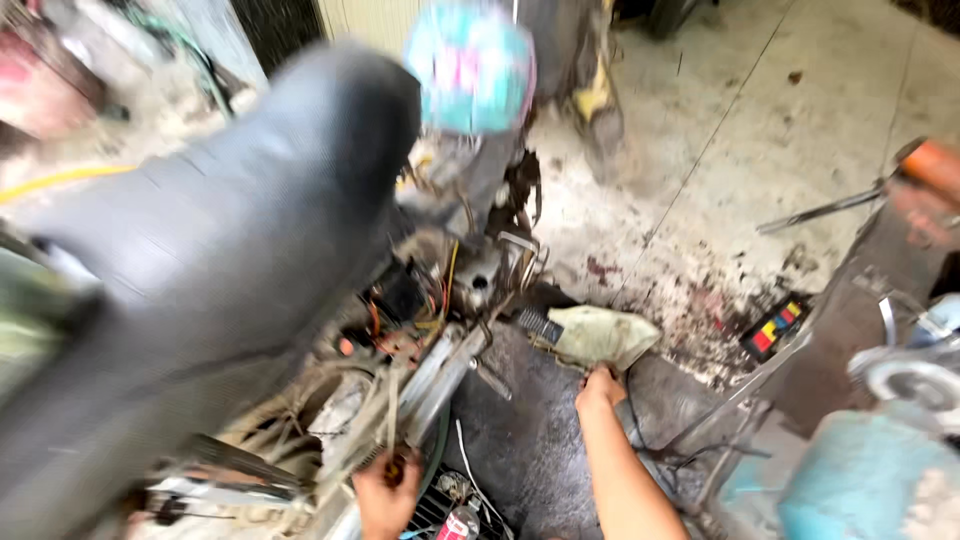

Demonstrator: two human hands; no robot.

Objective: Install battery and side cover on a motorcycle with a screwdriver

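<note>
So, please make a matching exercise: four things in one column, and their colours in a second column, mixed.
Things:
1. motorbike seat
2. rag by the right hand
3. helmet
4. grip of the part in the left hand

Colours:
A. pale yellowish
B. black
C. reddish brown
D. turquoise with pink

Pairs: 1-B, 2-A, 3-D, 4-C

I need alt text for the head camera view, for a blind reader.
A person's left hand grips a part low on a stripped motorbike frame, while the right hand touches a crumpled pale cloth on the stained concrete floor.
</note>
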